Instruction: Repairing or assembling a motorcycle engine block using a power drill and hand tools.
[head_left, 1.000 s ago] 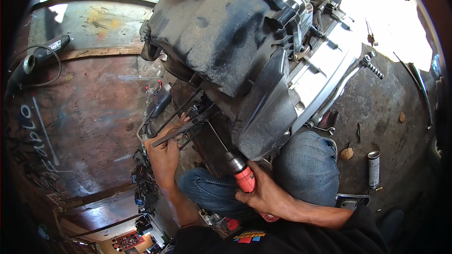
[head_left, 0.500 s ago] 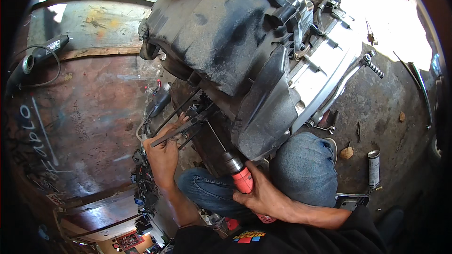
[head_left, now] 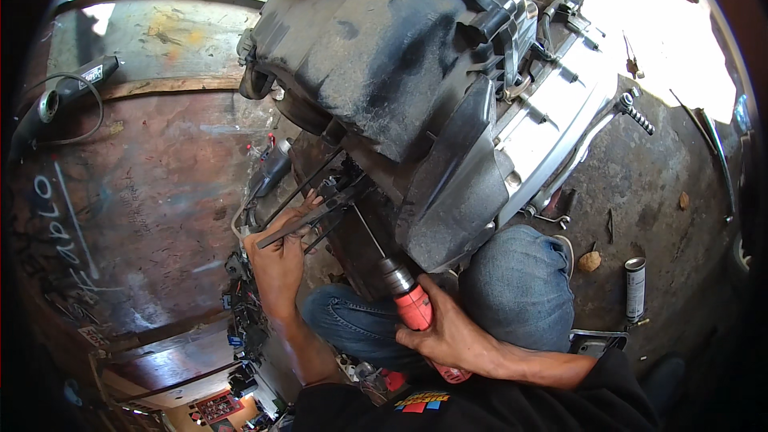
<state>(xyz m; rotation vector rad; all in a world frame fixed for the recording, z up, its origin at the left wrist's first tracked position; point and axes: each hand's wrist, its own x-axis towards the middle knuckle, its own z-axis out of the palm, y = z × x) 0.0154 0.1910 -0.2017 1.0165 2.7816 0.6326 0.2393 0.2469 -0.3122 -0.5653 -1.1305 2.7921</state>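
Note:
My right hand (head_left: pixel 452 328) is wrapped round the grip of a red power drill (head_left: pixel 414 306) with a silver chuck. Its long thin bit (head_left: pixel 369 228) reaches up and left to a dark flat metal bar (head_left: pixel 316 214); whether the tip has entered the metal cannot be made out. My left hand (head_left: pixel 278 260) is closed round the near end of that bar. The bar's far end lies under the scuffed black plastic body (head_left: pixel 384 56) of what looks like a scooter. A black side panel (head_left: pixel 452 200) stands just beyond the drill.
A metal exhaust cover (head_left: pixel 552 144) runs along the right side. On the floor at right are a spray can (head_left: pixel 635 292) and a kick-start lever (head_left: pixel 636 116). At left a black corded power tool (head_left: pixel 76 92) lies by a marked metal sheet (head_left: pixel 160 216). My bent knee (head_left: pixel 520 288) is beside the drill.
Both hands, the drill and the bar keep nearly the same places. The whole view has shifted very slightly.

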